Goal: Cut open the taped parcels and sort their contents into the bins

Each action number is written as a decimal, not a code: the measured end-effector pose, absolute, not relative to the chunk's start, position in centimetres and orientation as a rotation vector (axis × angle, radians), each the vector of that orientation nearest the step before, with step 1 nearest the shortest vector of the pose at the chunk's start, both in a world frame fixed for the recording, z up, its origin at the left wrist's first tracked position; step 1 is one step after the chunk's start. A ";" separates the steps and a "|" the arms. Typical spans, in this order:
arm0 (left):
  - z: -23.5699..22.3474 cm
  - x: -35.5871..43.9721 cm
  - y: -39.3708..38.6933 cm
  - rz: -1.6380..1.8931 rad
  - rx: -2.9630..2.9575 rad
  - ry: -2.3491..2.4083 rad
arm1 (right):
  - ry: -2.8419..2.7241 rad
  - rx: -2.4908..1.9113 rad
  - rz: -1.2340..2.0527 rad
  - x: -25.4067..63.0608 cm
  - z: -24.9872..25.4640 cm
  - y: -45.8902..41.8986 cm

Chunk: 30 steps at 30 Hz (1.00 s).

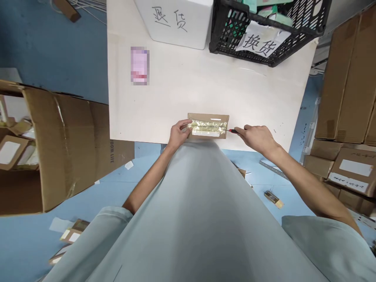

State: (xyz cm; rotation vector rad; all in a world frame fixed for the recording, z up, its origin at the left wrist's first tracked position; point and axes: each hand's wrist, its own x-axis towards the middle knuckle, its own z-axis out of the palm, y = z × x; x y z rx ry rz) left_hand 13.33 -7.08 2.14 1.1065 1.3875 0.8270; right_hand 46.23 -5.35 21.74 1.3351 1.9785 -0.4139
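Note:
A small flat cardboard box (208, 116) lies near the front edge of the white table, with shiny clear tape (205, 126) across its top and a white label strip along its near side. My left hand (178, 134) grips the box's left end, thumb and fingers closed at its edge. My right hand (255, 137) is closed around a slim tool (233, 131) with a black and red handle. Its thin tip points left and meets the taped top near the box's right end. Whether the tip is a blade cannot be made out.
A white bin (182, 27) and a black plastic crate (243, 31) stand along the table's far side. A blurred pink item (140, 65) lies at the table's left. A large open carton (67, 145) stands left; stacked cartons (337, 78) rise at right.

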 end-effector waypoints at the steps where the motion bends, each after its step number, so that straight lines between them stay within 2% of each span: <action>1: 2.1 13.3 -7.0 0.822 1.107 1.388 | 2.015 1.330 -0.421 45.6 21.7 -5.3; 8: 2.3 13.4 -7.0 0.817 1.097 1.381 | 2.218 1.185 -0.491 39.2 19.2 -3.1; 15: 2.2 13.7 -7.3 0.857 1.050 1.362 | 2.307 1.049 -0.482 36.6 16.8 -1.6; 23: 1.8 13.8 -7.3 0.852 1.091 1.377 | 2.263 0.988 -0.474 35.1 19.5 -1.8; 30: 1.9 13.8 -7.3 0.838 1.099 1.409 | 2.025 1.109 -0.422 40.9 20.4 -2.3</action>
